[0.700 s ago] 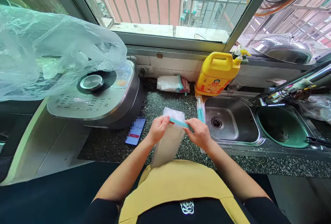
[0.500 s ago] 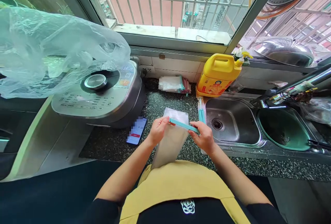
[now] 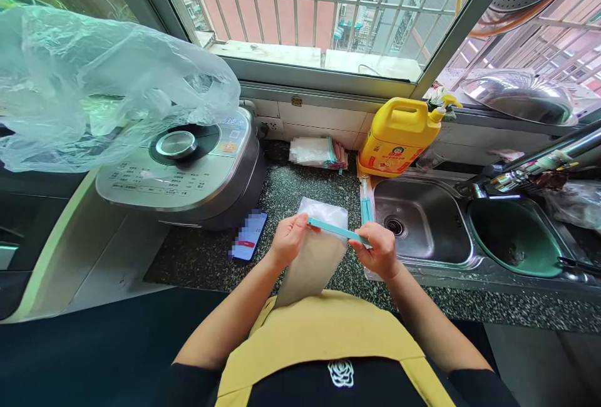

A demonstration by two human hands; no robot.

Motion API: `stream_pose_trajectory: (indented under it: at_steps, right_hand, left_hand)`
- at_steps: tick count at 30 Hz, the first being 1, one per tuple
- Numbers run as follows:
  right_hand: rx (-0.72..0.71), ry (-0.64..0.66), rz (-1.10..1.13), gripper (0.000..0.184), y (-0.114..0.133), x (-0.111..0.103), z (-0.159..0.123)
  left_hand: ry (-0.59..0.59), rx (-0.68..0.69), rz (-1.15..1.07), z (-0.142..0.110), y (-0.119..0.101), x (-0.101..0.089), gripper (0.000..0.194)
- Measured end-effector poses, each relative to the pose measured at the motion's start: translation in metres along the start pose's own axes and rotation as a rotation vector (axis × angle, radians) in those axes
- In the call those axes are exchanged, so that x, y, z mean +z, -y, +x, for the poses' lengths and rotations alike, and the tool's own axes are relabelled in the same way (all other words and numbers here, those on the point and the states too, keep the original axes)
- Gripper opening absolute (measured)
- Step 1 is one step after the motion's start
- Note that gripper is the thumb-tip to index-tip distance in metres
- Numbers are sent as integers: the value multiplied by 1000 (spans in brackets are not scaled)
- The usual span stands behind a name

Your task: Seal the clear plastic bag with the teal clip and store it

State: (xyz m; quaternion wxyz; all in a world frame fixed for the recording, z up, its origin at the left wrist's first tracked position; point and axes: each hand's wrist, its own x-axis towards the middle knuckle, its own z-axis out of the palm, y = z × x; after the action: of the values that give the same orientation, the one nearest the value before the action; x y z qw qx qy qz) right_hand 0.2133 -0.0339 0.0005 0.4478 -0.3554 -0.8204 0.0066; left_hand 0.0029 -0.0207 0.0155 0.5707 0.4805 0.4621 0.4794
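Observation:
A translucent zip bag [image 3: 313, 266] with a light-blue strip [image 3: 333, 229] across its upper part hangs between my two hands, its lower end reaching down to my yellow apron. My left hand [image 3: 290, 241] pinches the strip's left end between thumb and fingers. At the strip's right end, my right hand [image 3: 378, 248] is closed with thumb and bent fingers. Above the strip, the bag's whitish top edge sticks out. Whether the bag's mouth is sealed I cannot tell.
A phone [image 3: 250, 236] lies left of my hands, beside a rice cooker [image 3: 188, 175] under a large plastic bag [image 3: 107, 87]. Folded bags [image 3: 312, 151] lie by the wall. A yellow jug [image 3: 397, 134] stands near the sink [image 3: 422, 219], which holds a green basin [image 3: 516, 235] at right.
My right hand has shifted a little to the right along the blue strip, and the strip shows longer between my hands. My left hand stays at its left end.

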Motion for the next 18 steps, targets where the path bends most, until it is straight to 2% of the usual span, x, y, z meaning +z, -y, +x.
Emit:
stream_pose_trajectory:
  at_steps: [18]
  right_hand:
    - [-79,30,-50,10,-3,-9,5]
  left_hand:
    - [9,-66,-122,-6,8,1,53]
